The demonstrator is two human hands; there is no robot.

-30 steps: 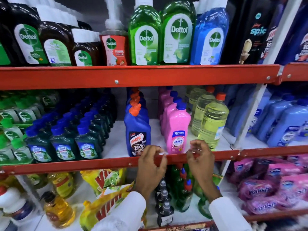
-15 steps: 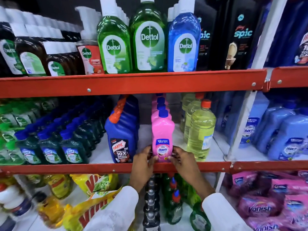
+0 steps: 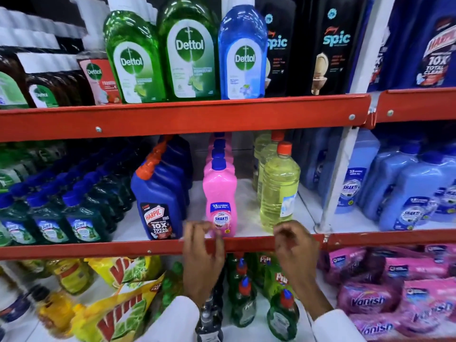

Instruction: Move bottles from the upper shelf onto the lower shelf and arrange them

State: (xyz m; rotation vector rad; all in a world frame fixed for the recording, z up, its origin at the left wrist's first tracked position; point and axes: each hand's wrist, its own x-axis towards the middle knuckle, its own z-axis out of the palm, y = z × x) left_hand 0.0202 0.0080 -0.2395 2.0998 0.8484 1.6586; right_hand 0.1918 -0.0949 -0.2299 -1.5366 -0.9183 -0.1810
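Note:
A pink Shakti bottle [image 3: 219, 193] with a blue cap stands upright at the front of the middle shelf [image 3: 98, 248], heading a row of like bottles. A blue Harpic bottle [image 3: 158, 193] is to its left and a yellow bottle [image 3: 278, 188] to its right. My left hand [image 3: 202, 253] is at the red rail with curled fingertips by the pink bottle's lower left corner, holding nothing. My right hand [image 3: 296, 245] hovers empty over the rail below the yellow bottle, fingers loosely bent. Green Dettol bottles [image 3: 190, 50] and a blue one [image 3: 243, 53] fill the upper shelf [image 3: 197, 114].
Dark green bottles [image 3: 49, 218] crowd the middle shelf's left. A white upright post [image 3: 338, 174] separates pale blue Shakti jugs [image 3: 419, 193] on the right. Below the rail lie Vim pouches [image 3: 118, 312], green dish-liquid bottles [image 3: 281, 312] and pink Vanish packs [image 3: 394, 292].
Both hands gripped the pink bottle's base half a second ago. They have let go and spread apart, the right hand sliding right under the yellow bottle. The view has shifted slightly.

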